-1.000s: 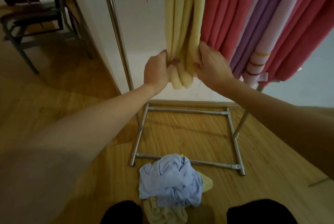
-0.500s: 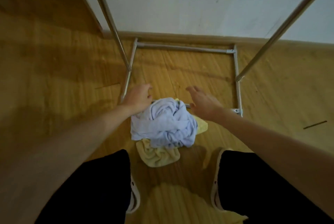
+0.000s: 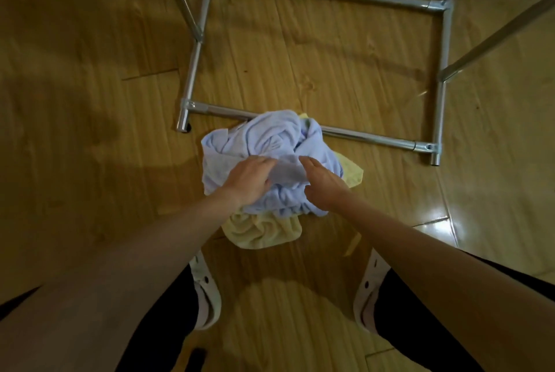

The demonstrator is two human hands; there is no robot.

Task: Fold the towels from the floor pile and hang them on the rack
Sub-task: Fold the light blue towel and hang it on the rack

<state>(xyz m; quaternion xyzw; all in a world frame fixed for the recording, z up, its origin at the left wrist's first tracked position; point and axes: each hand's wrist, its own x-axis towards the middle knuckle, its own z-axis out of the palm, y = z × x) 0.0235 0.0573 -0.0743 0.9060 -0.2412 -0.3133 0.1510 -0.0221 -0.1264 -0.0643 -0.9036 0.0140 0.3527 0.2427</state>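
Left hand (image 3: 250, 180) and right hand (image 3: 322, 186) pinched an edge of blue towel (image 3: 270, 140), piled over yellow towel (image 3: 261, 230), against rack base (image 3: 372, 137), on floor (image 3: 90, 101)

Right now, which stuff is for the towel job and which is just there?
For the job:
- blue towel, top of the pile, both hands on it
- left hand
- right hand
- yellow towel underneath
- rack's metal base, pile lying over its front bar

Just there:
- wooden floor
- white shoes
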